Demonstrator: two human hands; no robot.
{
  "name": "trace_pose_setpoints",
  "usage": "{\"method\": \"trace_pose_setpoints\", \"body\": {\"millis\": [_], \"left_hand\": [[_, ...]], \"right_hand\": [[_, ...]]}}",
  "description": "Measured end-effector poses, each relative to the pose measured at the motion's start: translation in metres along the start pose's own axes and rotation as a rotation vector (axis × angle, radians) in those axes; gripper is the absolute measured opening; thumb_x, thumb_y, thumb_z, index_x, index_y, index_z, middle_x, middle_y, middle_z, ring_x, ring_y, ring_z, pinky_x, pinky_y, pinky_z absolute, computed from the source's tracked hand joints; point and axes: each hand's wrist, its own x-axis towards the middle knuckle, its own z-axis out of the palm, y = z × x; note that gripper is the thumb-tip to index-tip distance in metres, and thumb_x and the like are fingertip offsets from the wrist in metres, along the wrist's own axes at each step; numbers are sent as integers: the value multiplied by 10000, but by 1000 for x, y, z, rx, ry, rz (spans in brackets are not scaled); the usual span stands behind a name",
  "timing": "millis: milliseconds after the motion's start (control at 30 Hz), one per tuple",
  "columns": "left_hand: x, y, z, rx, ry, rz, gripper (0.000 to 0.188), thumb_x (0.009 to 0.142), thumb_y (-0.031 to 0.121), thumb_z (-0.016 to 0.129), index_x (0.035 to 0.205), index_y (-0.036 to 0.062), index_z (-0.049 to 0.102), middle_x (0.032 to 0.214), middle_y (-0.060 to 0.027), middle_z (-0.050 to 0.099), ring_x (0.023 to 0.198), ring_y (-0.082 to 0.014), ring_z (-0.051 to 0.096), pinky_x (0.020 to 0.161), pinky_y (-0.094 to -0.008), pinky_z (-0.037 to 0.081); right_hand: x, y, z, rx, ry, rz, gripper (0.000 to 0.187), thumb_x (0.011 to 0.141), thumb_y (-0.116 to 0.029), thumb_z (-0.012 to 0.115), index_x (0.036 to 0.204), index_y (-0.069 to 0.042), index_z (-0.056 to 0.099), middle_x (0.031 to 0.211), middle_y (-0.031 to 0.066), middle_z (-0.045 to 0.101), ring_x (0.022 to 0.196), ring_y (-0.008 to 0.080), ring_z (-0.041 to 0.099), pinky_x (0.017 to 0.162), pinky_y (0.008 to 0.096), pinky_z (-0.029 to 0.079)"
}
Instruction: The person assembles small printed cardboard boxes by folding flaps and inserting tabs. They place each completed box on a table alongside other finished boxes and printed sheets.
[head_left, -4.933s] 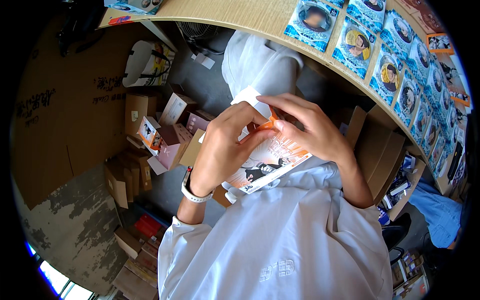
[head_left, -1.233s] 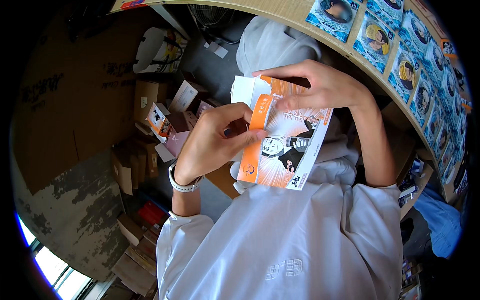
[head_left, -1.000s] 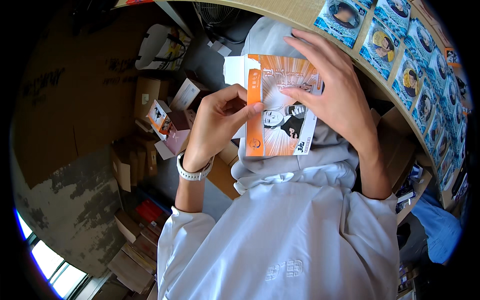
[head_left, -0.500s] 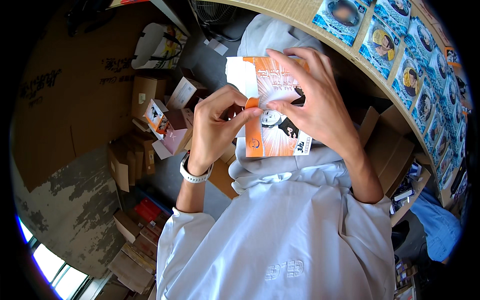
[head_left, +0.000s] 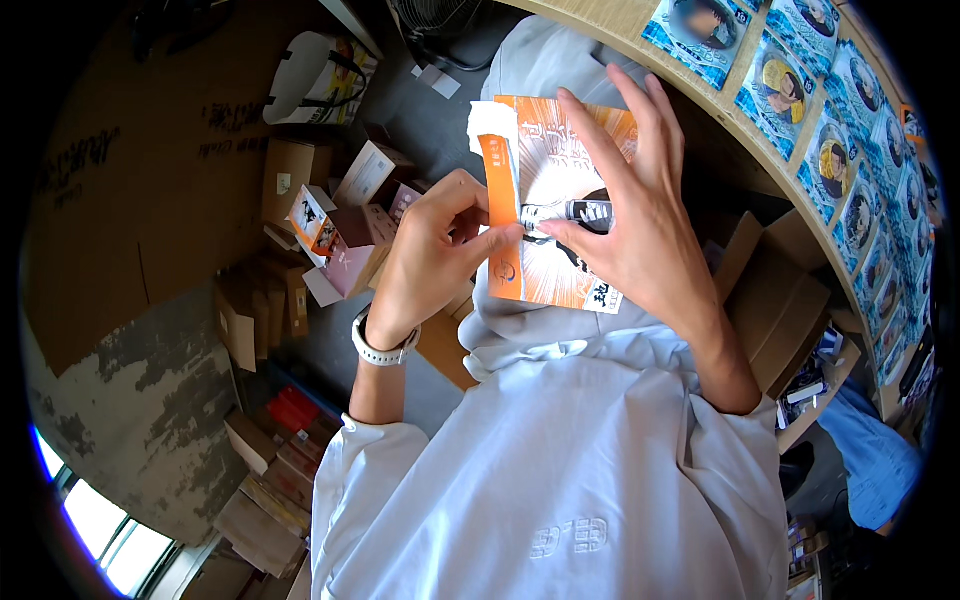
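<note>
Both hands work at a flat orange-and-white printed packet [head_left: 575, 285] above my lap. Its left side has an orange strip [head_left: 501, 165], and a ragged white edge shows at the upper left corner. My left hand [head_left: 435, 245] is closed in a pinch on that strip, thumb in front, the other fingers curled. Across the packet's right part lies my right hand [head_left: 650, 210]. Its thumb presses the front near the left thumb, while its longer fingers stretch upward, apart. A bent black-and-white patch shows beside the right thumb; whether it is print or contents is unclear.
Blue picture sheets [head_left: 775, 85] cover the curved wooden table [head_left: 590, 30] at upper right. Cardboard boxes [head_left: 297, 185] and a white bag [head_left: 305, 85] stand on the floor at left. A fan [head_left: 440, 15] is beyond. An opened carton [head_left: 785, 300] sits at right.
The packet has tilted and its orange strip now stands further apart from the printed front. My right fingers have spread and reach higher. A black-and-white patch has come up by the right thumb.
</note>
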Motion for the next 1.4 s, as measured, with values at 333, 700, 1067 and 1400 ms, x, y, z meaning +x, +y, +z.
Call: {"method": "trace_pose_setpoints", "body": {"millis": [333, 700, 1067, 1400], "left_hand": [[-2, 3, -2, 50, -15, 80, 206, 832, 56, 860, 928, -50, 711, 853, 0, 549, 695, -67, 454, 610, -264, 399], [-10, 8, -1, 133, 11, 99, 250, 830, 127, 879, 925, -34, 713, 831, -24, 540, 654, -104, 444, 593, -280, 387], [-10, -10, 5, -133, -93, -21, 265, 858, 149, 871, 974, -28, 712, 795, 11, 523, 696, -73, 428, 608, -264, 390], [-24, 8, 9, 161, 83, 179, 257, 815, 137, 880, 912, -35, 716, 801, -55, 582, 628, -160, 483, 582, -307, 431]], "right_hand": [[-4, 4, 6, 82, -40, 8, 975, 720, -134, 927, 1570, -161, 447, 1658, 230, 199, 1505, 538, 200, 1207, 595, 307], [-4, 6, 5, 132, -32, 32, 978, 727, -116, 919, 1578, -168, 439, 1664, 220, 191, 1512, 522, 204, 1212, 566, 313], [-24, -11, 7, 49, -23, 37, 1024, 705, -61, 910, 1599, -154, 418, 1694, 245, 132, 1527, 558, 170, 1207, 618, 299], [-23, -7, 10, 144, -30, 36, 1008, 747, -39, 882, 1615, -141, 380, 1698, 246, 109, 1520, 575, 148, 1211, 614, 279]]}}
